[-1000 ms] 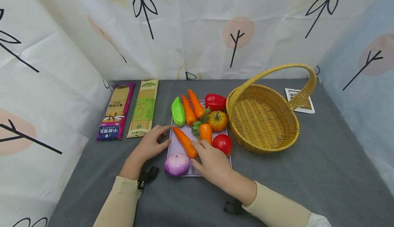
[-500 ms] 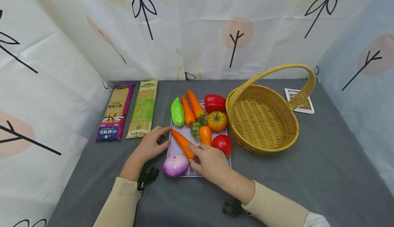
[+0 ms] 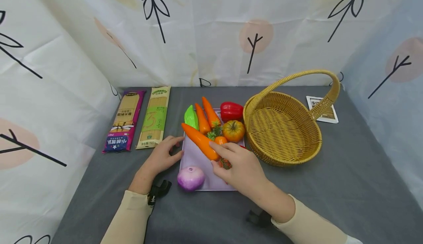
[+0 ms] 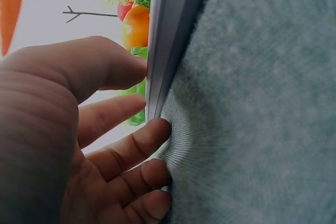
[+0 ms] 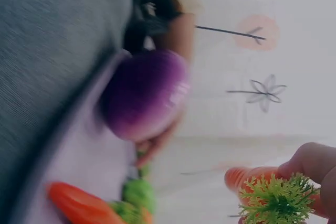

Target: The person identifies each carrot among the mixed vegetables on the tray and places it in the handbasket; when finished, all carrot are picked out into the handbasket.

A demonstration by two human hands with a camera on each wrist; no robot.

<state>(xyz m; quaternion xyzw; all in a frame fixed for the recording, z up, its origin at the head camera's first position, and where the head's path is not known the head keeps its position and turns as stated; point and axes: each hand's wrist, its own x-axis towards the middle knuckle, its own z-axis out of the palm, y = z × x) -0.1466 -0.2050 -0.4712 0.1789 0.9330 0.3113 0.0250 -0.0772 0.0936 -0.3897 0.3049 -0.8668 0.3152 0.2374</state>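
Observation:
An orange carrot [image 3: 198, 140] with a green leafy top [image 5: 278, 198] is held by its thick end between the thumb and fingers of my right hand [image 3: 242, 167], above the lilac tray [image 3: 211, 182]. My left hand [image 3: 162, 157] touches the tray's left rim; in the left wrist view its thumb and index fingertip meet the rim, while other fingertips rest on the cloth. A purple onion [image 3: 191, 178] lies at the tray's near left corner. Two more carrots [image 3: 210, 111], a green lumpy vegetable [image 3: 191, 117], a red pepper [image 3: 231, 111] and a small pumpkin [image 3: 233, 131] fill the far part.
A wicker basket [image 3: 281, 130] with a tall handle stands right of the tray, a white-edged packet [image 3: 327, 115] behind it. Two noodle packs, one purple [image 3: 123, 122] and one green [image 3: 154, 117], lie to the left. My right hand mostly hides the red tomato [image 3: 242, 147].
My right hand has lifted the carrot off the tray and shifted slightly right, now covering most of the tomato. The onion rolled a little left, then back. My left hand stays put.

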